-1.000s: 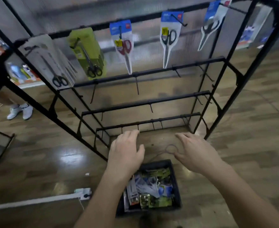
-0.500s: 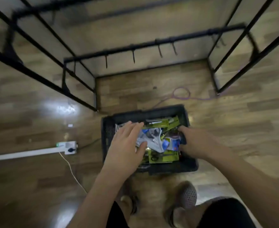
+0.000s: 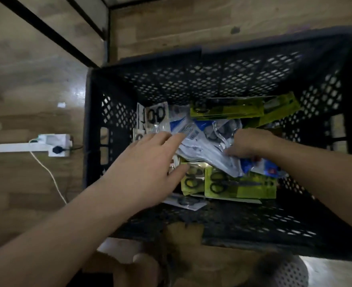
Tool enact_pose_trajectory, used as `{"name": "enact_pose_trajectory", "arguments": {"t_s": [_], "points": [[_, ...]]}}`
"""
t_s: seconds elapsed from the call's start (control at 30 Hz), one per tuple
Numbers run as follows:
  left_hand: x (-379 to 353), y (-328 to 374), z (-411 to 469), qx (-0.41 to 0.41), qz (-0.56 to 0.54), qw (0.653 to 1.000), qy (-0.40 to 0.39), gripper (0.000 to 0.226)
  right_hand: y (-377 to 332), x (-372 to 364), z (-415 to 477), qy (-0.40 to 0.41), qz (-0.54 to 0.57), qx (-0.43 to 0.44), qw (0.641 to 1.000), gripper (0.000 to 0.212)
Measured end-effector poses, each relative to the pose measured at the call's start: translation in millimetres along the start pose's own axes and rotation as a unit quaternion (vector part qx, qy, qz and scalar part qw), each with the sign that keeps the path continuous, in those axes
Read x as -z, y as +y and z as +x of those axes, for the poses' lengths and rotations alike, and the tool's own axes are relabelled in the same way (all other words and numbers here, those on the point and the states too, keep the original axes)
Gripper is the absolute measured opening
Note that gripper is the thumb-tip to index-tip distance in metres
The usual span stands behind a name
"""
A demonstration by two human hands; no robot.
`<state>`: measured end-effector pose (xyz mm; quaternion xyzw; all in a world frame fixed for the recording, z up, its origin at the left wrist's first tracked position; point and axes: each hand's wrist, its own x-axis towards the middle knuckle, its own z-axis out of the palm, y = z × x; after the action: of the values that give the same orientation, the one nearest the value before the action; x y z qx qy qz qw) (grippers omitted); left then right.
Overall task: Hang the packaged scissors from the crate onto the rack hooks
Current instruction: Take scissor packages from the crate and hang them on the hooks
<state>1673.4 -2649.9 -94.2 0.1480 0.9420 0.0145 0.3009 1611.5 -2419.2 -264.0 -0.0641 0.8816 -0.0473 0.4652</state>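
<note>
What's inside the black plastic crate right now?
A pile of packaged scissors: yellow-green packs, white-and-blue packs, a clear pack. The left hand and right hand cover the middle; lower layers are hidden.

Likely a shop: crate [image 3: 212,79] of packaged scissors [image 3: 239,185] beside a black rack frame [image 3: 46,32] on plank flooring [image 3: 25,100].

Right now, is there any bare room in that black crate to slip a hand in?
Yes: a bare mesh strip runs along the near side of the crate, below the green packs, and there is a narrower gap by its right wall. The middle is crowded: the left hand reaches over and the right hand grips the overlapping white-and-blue packs.
</note>
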Motion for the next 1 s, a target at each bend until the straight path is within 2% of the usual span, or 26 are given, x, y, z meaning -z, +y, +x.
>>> {"name": "enact_pose_trajectory", "arguments": {"t_s": [0.13, 0.23, 0.3, 0.37, 0.43, 0.5, 0.6, 0.67, 0.73, 0.8, 0.87, 0.9, 0.93, 1.0], "points": [[-6, 10, 24, 0.01, 0.046, 0.999, -0.015, 0.06, -2, -10, 8, 0.029, 0.022, 0.0, 0.999, 0.034], [-11, 20, 38, 0.042, 0.042, 0.996, -0.061, 0.053, 5, 5, -2, -0.05, 0.159, -0.003, 0.986, 0.028], [-12, 23, 44, 0.081, -0.022, 0.994, -0.072, 0.053, 7, 24, -20, -0.122, 0.295, 0.036, 0.947, 0.029], [-11, 24, 49, 0.14, -0.128, 0.979, -0.074, 0.052, 7, 40, -39, -0.158, 0.404, 0.108, 0.895, 0.029], [-9, 22, 54, 0.191, -0.25, 0.947, -0.066, 0.049, 6, 48, -50, -0.153, 0.466, 0.177, 0.853, 0.025], [-6, 22, 58, 0.223, -0.404, 0.886, -0.046, 0.041, 0, 48, -52, -0.133, 0.476, 0.218, 0.842, 0.029], [-2, 19, 64, 0.256, -0.597, 0.76, 0.034, 0.028, -18, 43, -52, -0.11, 0.441, 0.261, 0.852, 0.016], [-3, 13, 67, 0.26, -0.636, 0.72, 0.099, 0.022, -29, 43, -52, -0.111, 0.406, 0.276, 0.864, 0.019], [-7, 7, 66, 0.255, -0.639, 0.713, 0.135, 0.015, -32, 42, -45, -0.133, 0.343, 0.282, 0.886, 0.026], [-9, 3, 63, 0.251, -0.632, 0.719, 0.143, 0.013, -31, 33, -31, -0.12, 0.241, 0.254, 0.929, 0.042], [-10, -1, 59, 0.25, -0.615, 0.737, 0.126, 0.015, -28, 14, -11, -0.027, 0.153, 0.194, 0.969, 0.058], [-10, -1, 58, 0.251, -0.604, 0.748, 0.116, 0.015, -28, 3, -3, 0.031, 0.125, 0.161, 0.978, 0.058], [-11, -2, 56, 0.253, -0.591, 0.757, 0.111, 0.015, -30, -7, 3, 0.074, 0.109, 0.135, 0.982, 0.058], [-14, -4, 54, 0.261, -0.566, 0.773, 0.12, 0.016, -36, -21, 13, 0.108, 0.122, 0.102, 0.981, 0.064]]}}
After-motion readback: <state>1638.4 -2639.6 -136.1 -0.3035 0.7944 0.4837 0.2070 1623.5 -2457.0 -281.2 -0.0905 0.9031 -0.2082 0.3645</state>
